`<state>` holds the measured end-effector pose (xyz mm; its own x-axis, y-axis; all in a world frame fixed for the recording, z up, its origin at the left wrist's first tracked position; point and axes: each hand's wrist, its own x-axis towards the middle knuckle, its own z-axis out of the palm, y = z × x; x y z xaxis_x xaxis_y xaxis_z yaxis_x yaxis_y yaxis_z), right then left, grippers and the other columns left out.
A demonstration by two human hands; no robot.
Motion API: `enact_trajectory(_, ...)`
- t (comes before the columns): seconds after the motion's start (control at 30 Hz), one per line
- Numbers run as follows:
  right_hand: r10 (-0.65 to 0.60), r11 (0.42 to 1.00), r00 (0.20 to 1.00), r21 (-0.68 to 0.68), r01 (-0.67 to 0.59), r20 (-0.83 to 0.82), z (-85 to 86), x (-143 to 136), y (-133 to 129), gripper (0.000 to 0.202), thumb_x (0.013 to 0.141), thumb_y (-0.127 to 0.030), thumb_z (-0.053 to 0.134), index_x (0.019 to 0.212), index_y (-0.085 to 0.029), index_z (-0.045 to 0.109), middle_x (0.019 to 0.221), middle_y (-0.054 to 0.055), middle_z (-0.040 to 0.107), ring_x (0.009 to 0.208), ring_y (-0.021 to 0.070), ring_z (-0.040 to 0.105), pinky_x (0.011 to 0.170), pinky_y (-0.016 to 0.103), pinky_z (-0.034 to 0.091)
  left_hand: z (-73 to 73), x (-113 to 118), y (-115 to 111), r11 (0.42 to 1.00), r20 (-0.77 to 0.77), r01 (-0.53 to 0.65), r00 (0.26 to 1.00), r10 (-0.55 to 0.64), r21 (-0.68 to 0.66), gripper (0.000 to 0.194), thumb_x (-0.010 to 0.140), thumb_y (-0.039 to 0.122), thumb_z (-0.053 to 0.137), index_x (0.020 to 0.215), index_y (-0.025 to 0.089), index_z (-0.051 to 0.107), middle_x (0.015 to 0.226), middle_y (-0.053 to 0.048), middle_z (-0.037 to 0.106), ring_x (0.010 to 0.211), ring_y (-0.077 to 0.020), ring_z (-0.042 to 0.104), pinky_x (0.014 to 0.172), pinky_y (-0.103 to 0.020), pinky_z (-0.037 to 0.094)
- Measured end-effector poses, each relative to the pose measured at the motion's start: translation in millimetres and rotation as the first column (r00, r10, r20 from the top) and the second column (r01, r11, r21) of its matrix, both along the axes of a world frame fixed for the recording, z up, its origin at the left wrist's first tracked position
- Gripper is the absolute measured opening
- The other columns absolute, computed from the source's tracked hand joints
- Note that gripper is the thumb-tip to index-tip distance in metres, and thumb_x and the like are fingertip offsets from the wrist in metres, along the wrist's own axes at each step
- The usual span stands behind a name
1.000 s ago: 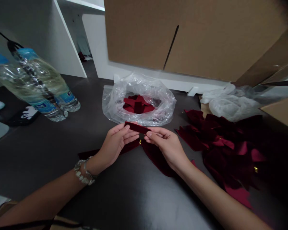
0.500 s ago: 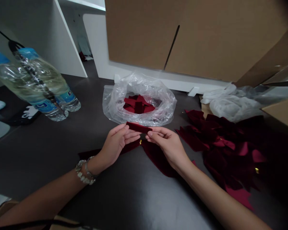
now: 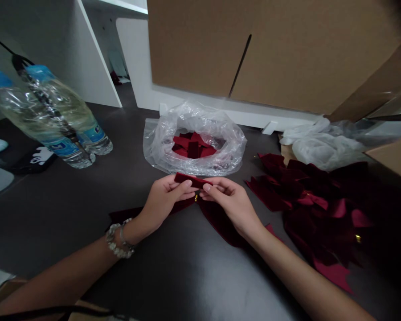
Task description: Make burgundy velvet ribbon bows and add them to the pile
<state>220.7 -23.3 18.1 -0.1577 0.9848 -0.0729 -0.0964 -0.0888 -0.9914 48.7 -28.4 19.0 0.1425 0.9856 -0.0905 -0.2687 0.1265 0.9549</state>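
Note:
A short strip of dark red velvet ribbon (image 3: 193, 180) is pinched between both hands above the table. My left hand (image 3: 163, 198) grips its left end, with the thumb on top. At the right end, the thumb and fingers of my right hand (image 3: 232, 200) are closed on it. Beneath my hands lies a dark red velvet bow (image 3: 217, 218) with long tails and a small gold tie at its middle, partly hidden by them. Just beyond is a clear plastic bag (image 3: 155, 149), open at the top, with red ribbon pieces (image 3: 194, 147) inside.
Dark red bows (image 3: 307, 200) are heaped on the table's right side, beside crumpled clear plastic (image 3: 327, 145). Two bottles (image 3: 73, 120) with blue caps stand at the left, near a black item (image 3: 36, 160). A large cardboard sheet (image 3: 274, 58) rises at the back.
My left thumb has slid right along the ribbon strip, toward its middle. The strip has dipped slightly. The bow and the bag have stayed in place.

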Motion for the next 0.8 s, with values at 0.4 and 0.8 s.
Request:
enact_trajectory(0.4, -0.031, 0.999, 0.999, 0.025, 0.03, 0.035, -2.7, -0.7, -0.7, 0.026, 0.07, -0.037, 0.076, 0.087, -0.017, 0.071, 0.07, 0.002, 0.069, 0.066, 0.0133, 0.065, 0.068, 0.028, 0.054, 1.9, 1.3, -1.3, 0.998, 0.164, 0.014, 0.986, -0.005, -0.057, 0.025, 0.084, 0.038, 0.063, 0.086, 0.013, 0.067, 0.081, -0.006, 0.074, 0.084, -0.019, 0.071, 0.084, -0.033, 0.056)
enact_trajectory(0.8, -0.028, 0.999, 0.999, -0.025, 0.028, -0.03, -4.8, -4.2, -1.3, 0.025, 0.069, -0.036, 0.077, 0.086, -0.018, 0.071, 0.072, 0.002, 0.071, 0.066, 0.0121, 0.066, 0.07, 0.027, 0.055, -0.3, 0.5, 0.6, 0.998, 0.115, -0.019, 0.993, 0.026, -0.059, 0.029, 0.086, 0.041, 0.06, 0.089, 0.012, 0.066, 0.081, -0.007, 0.074, 0.082, -0.019, 0.071, 0.081, -0.031, 0.057)
